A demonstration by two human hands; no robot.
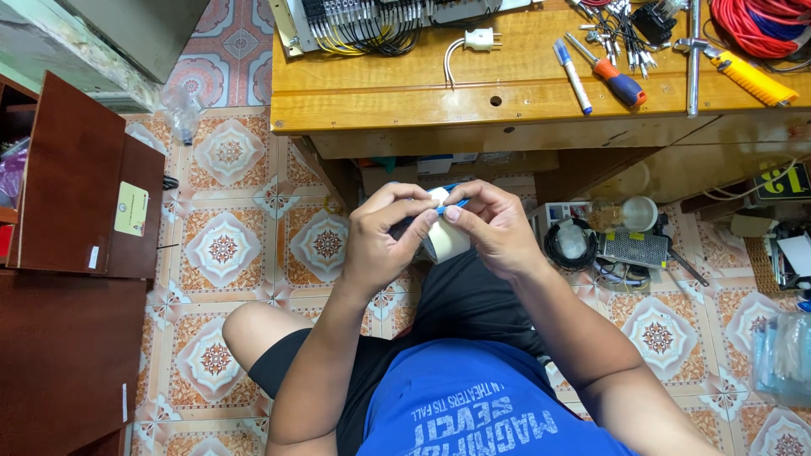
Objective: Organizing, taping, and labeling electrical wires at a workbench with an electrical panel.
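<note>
I am watching a roll of pale tape (445, 241) being held up in front of the chest, below the front edge of the wooden bench (405, 110), with a thin blue wire (452, 203) lying across its top; the wire's long axis is running roughly left to right and tilting slightly upward toward the right hand, so both ends are sitting under fingertips rather than off to one side. The left hand (382, 241) is closing around a dark end of the wire and the near face of the roll, thumb and forefinger pinching inward. The right hand (494, 228) is curling over the roll's far side, its fingertips pressing on the wire just beside the left thumb; the two hands are touching or nearly touching at the pinch, and neither looks nearer than the other, since the roll is sitting between them. I cannot tell whether a free end of tape is already lifted, as the fingers are hiding it. Further out, a blue marker (573, 77) and an orange-handled screwdriver (615, 78) are lying on the bench, well apart from the hands, with a white plug (478, 39) and a red cable coil (756, 25) beyond. A black cable coil (569, 247) is resting on the tiled floor (224, 245) just right of the right hand
</note>
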